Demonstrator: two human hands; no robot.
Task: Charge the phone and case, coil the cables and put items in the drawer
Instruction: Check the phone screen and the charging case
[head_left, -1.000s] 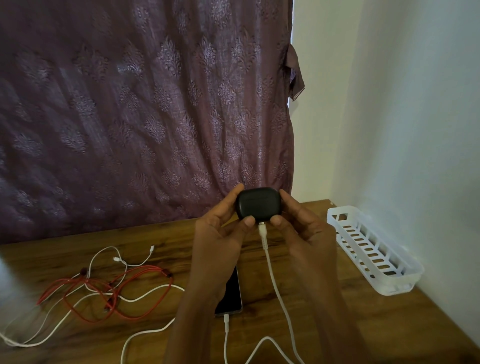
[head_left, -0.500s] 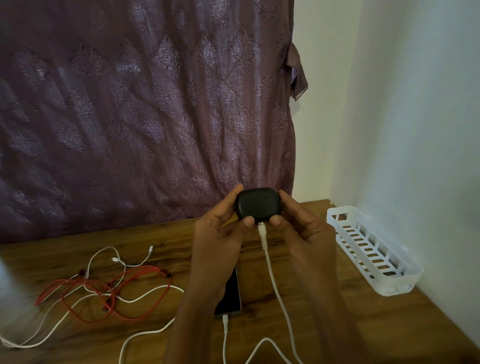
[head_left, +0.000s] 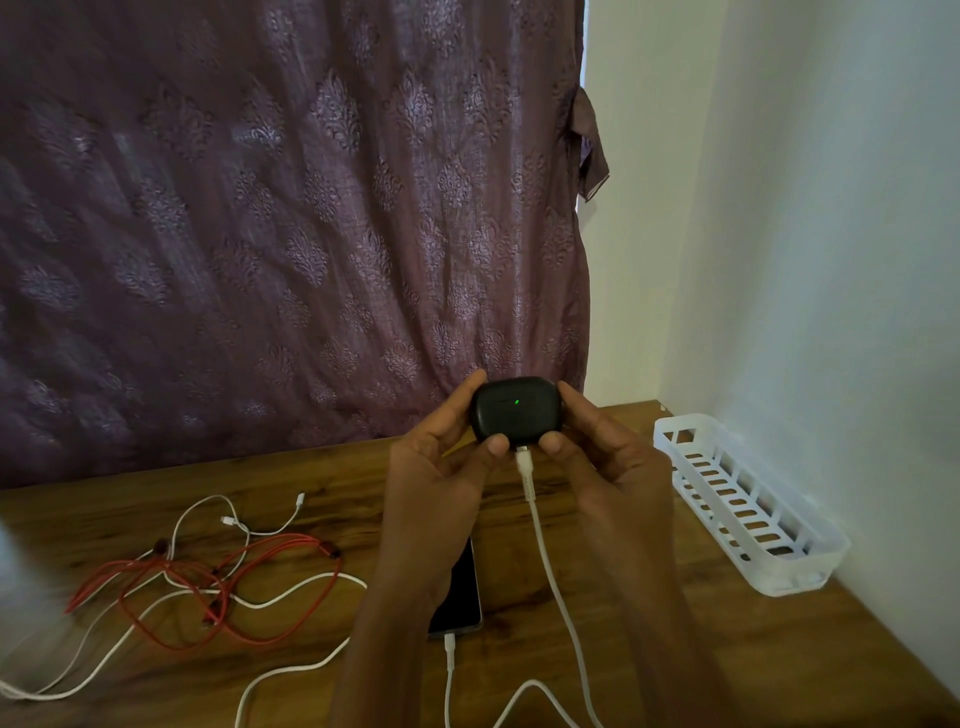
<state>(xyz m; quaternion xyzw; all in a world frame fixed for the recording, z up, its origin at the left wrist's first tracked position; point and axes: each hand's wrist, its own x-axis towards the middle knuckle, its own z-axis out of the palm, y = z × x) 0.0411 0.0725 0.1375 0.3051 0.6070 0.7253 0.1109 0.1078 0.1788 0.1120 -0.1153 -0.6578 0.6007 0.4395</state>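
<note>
Big purple patterned curtain (head_left: 260, 234) fills the back, with white wall (head_left: 831, 260) on the right. Below them is the wooden tabletop (head_left: 701, 649), and a white slotted basket (head_left: 784, 579) sits on it, tight along the wall at the right.

Both arms come up the middle. The left hand (head_left: 436, 478) and right hand (head_left: 613, 467) hold the case between them, up off the tabletop in front of the curtain's lower edge. Each thumb presses on its lower front edge, and the fingers (head_left: 462, 397) curl round its sides and back.

Over on the left of the tabletop, a red cable (head_left: 291, 539) sprawls in loose, tangled loops, with white cables (head_left: 228, 520) threaded through and around it.

The phone (head_left: 462, 592) lies flat, screen dark, half hidden under the left wrist. A white phone cable (head_left: 450, 649) is plugged into its near end and runs off the bottom edge.

Now the case (head_left: 514, 415): small, black, rounded, lid closed. A white charging cable (head_left: 530, 488) is plugged into its underside, right between the two thumbs, and hangs down towards the bottom edge.

And there is a tiny green light (head_left: 516, 401), glowing on the case's front.
</note>
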